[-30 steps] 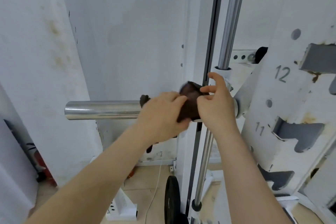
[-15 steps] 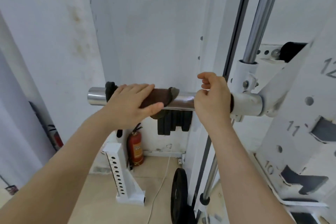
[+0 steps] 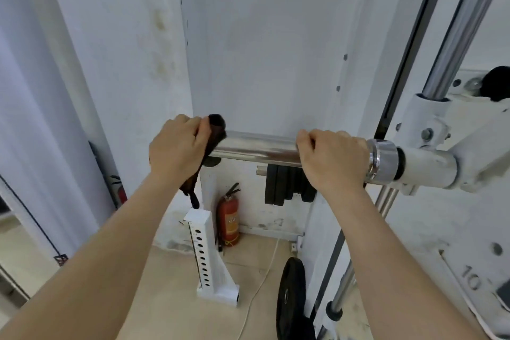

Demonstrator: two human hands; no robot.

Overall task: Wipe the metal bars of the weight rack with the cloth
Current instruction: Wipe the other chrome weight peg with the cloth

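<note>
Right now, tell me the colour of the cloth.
The cloth is dark brown, nearly black at the edges; the head view shows it.

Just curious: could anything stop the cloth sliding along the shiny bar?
Only the right hand, gripping the shiny metal bar beside its chrome collar. Between it and the dark brown cloth, the bar is bare.

left hand (image 3: pixel 176 146): bare | right hand (image 3: pixel 334 159): bare | forearms: bare, seemingly throughout
</note>
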